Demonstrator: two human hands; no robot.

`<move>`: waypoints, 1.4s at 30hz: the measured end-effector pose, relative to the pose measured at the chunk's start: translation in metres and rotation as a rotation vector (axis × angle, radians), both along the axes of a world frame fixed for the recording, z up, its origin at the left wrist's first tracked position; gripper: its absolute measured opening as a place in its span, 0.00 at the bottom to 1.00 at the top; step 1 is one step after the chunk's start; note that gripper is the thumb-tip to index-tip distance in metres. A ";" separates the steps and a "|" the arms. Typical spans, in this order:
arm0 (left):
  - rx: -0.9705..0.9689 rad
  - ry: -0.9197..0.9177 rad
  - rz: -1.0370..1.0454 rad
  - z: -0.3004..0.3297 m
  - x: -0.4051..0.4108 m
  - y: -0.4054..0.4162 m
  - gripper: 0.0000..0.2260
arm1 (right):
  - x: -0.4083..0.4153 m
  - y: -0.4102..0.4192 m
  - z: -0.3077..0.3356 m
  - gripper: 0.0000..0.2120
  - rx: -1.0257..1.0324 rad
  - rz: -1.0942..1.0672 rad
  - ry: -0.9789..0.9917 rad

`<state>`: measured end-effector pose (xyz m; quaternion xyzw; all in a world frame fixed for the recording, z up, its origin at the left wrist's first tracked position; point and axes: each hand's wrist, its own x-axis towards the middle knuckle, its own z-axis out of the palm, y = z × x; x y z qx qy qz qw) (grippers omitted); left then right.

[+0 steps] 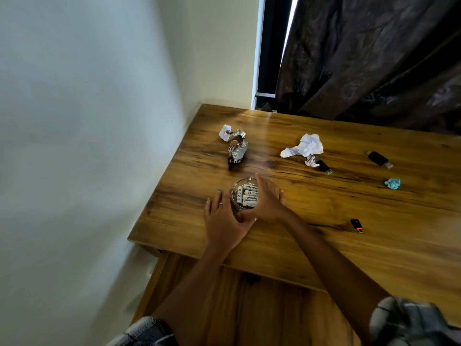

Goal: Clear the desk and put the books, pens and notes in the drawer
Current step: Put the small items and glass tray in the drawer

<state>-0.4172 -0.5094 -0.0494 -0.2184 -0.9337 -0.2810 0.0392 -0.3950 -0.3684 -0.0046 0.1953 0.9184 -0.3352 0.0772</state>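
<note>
Both hands cup a small clear glass bowl of white batteries near the left front of the wooden worktop. The left hand curls its grip round the bowl's near-left side, a ring on one finger; the right hand wraps the bowl's right side, fingers reaching past its far rim. Farther back on the left lie a crumpled foil wrapper and a small white paper ball. To the right sit a crumpled white paper, two black USB sticks, a blue paper scrap and, nearer, a small black-and-orange USB stick. An open drawer shows below the near edge; no books or pens are in view.
</note>
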 end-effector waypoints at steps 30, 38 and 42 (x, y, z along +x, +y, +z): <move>-0.143 -0.381 -0.539 0.022 0.211 -0.076 0.41 | 0.278 -0.068 -0.016 0.62 -0.081 -0.169 0.035; -0.239 -0.817 -0.597 -0.010 0.215 -0.072 0.34 | 0.301 -0.069 -0.066 0.58 -0.029 -0.106 -0.133; -0.360 -0.654 -0.560 -0.030 0.210 -0.067 0.24 | 0.302 -0.070 -0.076 0.50 -0.074 -0.084 -0.146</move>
